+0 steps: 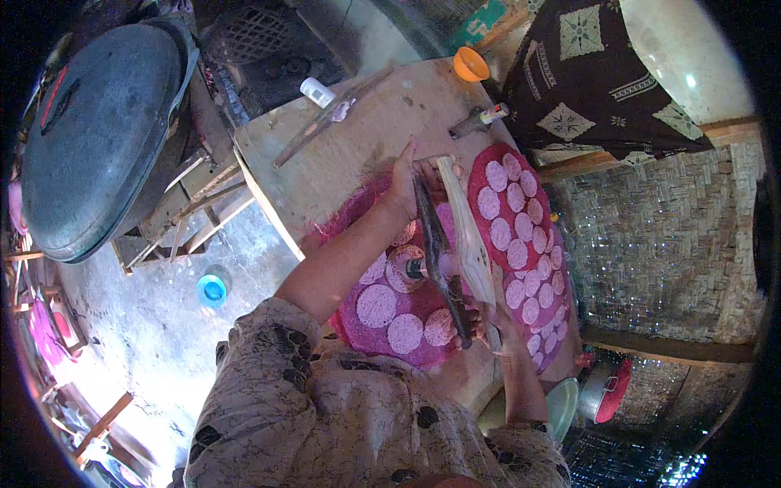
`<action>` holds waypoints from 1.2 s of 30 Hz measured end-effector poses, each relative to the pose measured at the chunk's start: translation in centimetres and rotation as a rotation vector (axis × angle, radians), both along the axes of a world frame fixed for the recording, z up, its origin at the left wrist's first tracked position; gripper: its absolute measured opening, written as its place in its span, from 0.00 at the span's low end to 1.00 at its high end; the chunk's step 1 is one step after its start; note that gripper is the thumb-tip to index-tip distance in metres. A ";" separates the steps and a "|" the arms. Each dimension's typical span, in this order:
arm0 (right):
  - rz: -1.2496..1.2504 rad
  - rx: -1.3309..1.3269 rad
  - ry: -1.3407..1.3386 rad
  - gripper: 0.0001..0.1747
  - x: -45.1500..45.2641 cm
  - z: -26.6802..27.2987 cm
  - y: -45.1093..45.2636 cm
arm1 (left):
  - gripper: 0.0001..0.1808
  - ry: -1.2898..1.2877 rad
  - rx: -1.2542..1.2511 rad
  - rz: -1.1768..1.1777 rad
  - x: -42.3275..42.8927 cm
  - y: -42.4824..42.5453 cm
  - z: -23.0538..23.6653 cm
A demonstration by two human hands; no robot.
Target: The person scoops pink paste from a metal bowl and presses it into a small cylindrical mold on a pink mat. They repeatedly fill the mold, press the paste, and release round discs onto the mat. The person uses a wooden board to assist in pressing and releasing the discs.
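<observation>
Two long wooden handles, one dark [431, 226] and one pale [467, 238], make up a press with a short cylinder [417, 268] between them. My left hand [403, 186] grips the far ends of the handles. Around the near ends, my right hand [497, 329] is closed, its fingers partly hidden by the wood. Directly beneath the press lies a magenta tray [421, 351] bearing several round pink noodle cakes [376, 306]. One noodle cake [404, 268] sits under the cylinder, partly covered by it.
More noodle cakes fill a red round tray [482, 165] on the right of the wooden table [360, 140]. Farther back are a wooden stick [305, 131], a white container [317, 93] and an orange bowl [470, 64]. A large dark lidded pot [104, 134] stands left; a woven wall [659, 244] bounds the right.
</observation>
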State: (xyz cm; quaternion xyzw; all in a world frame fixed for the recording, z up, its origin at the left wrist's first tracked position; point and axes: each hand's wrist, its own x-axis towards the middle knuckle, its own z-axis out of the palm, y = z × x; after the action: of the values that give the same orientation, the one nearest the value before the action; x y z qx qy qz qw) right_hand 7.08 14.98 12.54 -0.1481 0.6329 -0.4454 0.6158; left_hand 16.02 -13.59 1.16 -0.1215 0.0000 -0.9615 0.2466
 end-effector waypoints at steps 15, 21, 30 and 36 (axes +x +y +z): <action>-0.074 -0.309 -0.609 0.35 4.4 -8.8 -4.1 | 0.27 0.346 0.131 0.179 0.8 -1.4 -2.4; 0.357 -0.237 0.729 0.25 5.3 -9.9 -4.7 | 0.24 0.174 0.055 0.501 5.0 -3.8 2.5; 0.514 -0.228 1.601 0.15 7.1 -9.4 -6.6 | 0.33 0.287 -0.323 0.465 20.1 -3.2 13.7; 0.481 -0.367 1.178 0.40 3.7 -6.9 -5.7 | 0.43 -0.018 -0.726 0.604 30.4 2.0 18.2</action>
State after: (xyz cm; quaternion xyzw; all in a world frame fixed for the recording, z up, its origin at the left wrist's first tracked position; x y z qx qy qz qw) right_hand 10.82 9.33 5.63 -0.6065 0.7270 -0.2406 0.2138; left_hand 46.39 -11.63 19.35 -0.1863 -0.3736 -0.7855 0.4568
